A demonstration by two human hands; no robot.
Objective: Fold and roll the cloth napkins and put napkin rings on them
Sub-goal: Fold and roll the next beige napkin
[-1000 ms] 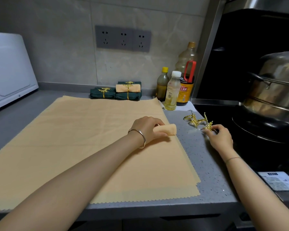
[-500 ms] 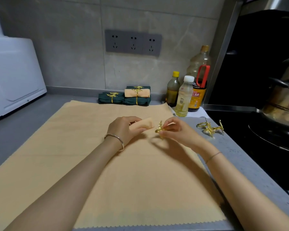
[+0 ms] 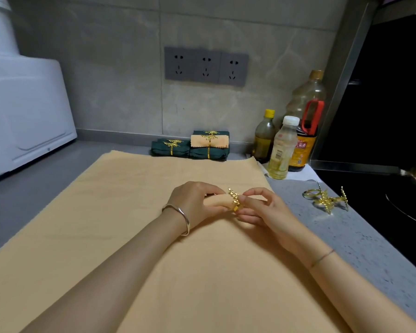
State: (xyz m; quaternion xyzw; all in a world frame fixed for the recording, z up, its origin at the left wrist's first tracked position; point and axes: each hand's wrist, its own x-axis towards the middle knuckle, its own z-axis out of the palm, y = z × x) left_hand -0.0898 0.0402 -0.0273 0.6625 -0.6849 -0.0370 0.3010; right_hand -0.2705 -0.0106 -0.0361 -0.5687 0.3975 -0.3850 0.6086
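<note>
Left hand lies knuckles up on the spread tan cloth, fingers curled round a rolled peach napkin and gripping it; the roll lies left to right, its right end projecting from the fist. Silver bangle on that wrist.

Right hand sits just right of the roll. Thumb and forefinger pinch a gold leaf-pattern napkin ring, the other fingers loosely bent beneath. The ring is at the projecting end of the napkin, touching it; how far it sits over the roll cannot be told, as the fingers hide its band.

Both hands meet near the middle of the tan cloth, towards its right edge. That cloth covers most of the grey countertop, near edge to far.

Spare gold rings lie in a small tangle on bare counter to the right, well apart from the hands, beside a black cooktop.

At the far wall: finished napkins, dark green with one peach piece on top, each banded in gold. Right of them stand four bottles. Grey triple wall socket above. White appliance at far left.
</note>
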